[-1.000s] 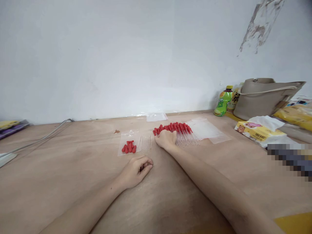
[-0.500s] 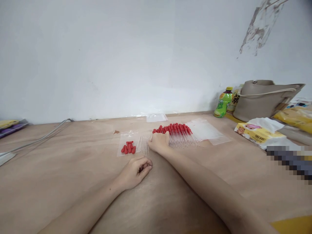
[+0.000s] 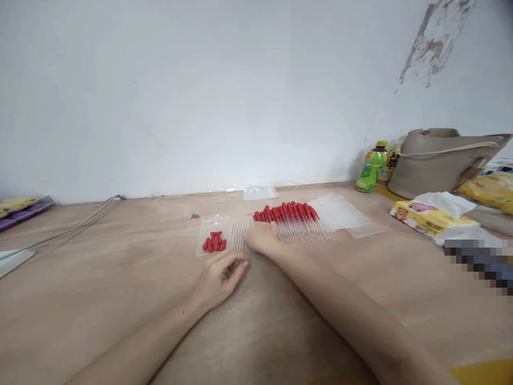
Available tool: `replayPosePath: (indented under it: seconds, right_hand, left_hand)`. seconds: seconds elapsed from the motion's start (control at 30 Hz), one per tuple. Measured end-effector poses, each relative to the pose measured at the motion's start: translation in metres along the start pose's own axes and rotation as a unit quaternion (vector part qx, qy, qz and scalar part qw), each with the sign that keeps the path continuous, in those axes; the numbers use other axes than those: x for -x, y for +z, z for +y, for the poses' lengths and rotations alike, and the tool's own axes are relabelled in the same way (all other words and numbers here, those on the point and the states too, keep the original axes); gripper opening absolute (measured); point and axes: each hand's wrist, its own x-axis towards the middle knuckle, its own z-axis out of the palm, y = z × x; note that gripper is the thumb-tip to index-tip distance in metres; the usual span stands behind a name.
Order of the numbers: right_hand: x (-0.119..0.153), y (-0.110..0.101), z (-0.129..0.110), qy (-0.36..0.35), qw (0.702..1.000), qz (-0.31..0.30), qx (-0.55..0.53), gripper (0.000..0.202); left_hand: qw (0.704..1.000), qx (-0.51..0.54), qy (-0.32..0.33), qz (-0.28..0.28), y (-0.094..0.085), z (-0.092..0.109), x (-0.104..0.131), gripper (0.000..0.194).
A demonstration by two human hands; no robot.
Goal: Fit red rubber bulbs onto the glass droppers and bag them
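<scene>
My right hand [image 3: 260, 236] is curled down on the table between loose glass tubes [image 3: 237, 237] and a row of droppers with red rubber bulbs [image 3: 294, 210]. Its fingertips are hidden behind the back of the hand, and a thin tip shows just beyond them. My left hand [image 3: 220, 275] rests nearer to me, with fingers bent and thumb close to the index finger; nothing shows in it. Several loose red rubber bulbs [image 3: 215, 243] lie on a clear plastic bag [image 3: 203, 227], left of the tubes.
Flat clear bags [image 3: 340, 213] lie right of the droppers, and a white packet [image 3: 259, 193] lies by the wall. Farther right stand a green-labelled bottle [image 3: 371, 168], a grey-beige bag [image 3: 425, 166] and a tissue pack [image 3: 430, 219]. A grey cable [image 3: 86, 218] crosses the left side.
My left hand has moved slightly forward, toward the bulbs and tubes, and its fingers sit a little differently. My right hand stays by the tubes. The view has shifted slightly.
</scene>
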Motion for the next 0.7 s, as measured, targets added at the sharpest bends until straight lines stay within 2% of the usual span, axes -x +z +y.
replayPosePath:
  seconds: [0.1,0.17,0.23,0.33,0.4,0.47,0.57,0.7]
  right_hand:
    - [0.024,-0.002,0.019,-0.032,0.999,0.035,-0.012,0.025]
    - [0.042,-0.002,0.039,-0.055,0.997,0.053,-0.023,0.026]
    - [0.059,0.000,0.062,-0.137,0.983,0.108,-0.053,0.024]
    - [0.076,0.007,0.091,-0.229,0.953,0.189,-0.065,0.023]
    - [0.081,0.014,0.104,-0.253,0.938,0.222,-0.081,0.025]
    - [0.082,0.020,0.110,-0.253,0.930,0.243,-0.106,0.027]
    - [0.080,0.026,0.112,-0.256,0.921,0.262,-0.132,0.028]
    - [0.079,0.027,0.111,-0.283,0.915,0.256,-0.128,0.029]
  left_hand:
    - [0.993,-0.044,-0.057,0.098,-0.016,-0.016,-0.009,0.012]
    - [0.985,-0.086,-0.111,0.098,-0.033,-0.031,-0.019,0.015]
    - [0.984,-0.118,-0.121,0.055,-0.051,-0.047,-0.030,0.017]
    - [0.987,-0.124,-0.078,-0.063,-0.068,-0.067,-0.046,0.028]
    - [0.982,-0.126,-0.052,-0.129,-0.071,-0.076,-0.055,0.033]
    - [0.976,-0.126,-0.052,-0.172,-0.070,-0.082,-0.063,0.036]
    - [0.973,-0.087,-0.082,-0.198,-0.066,-0.087,-0.072,0.033]
    - [0.978,-0.032,-0.101,-0.180,-0.061,-0.091,-0.075,0.024]
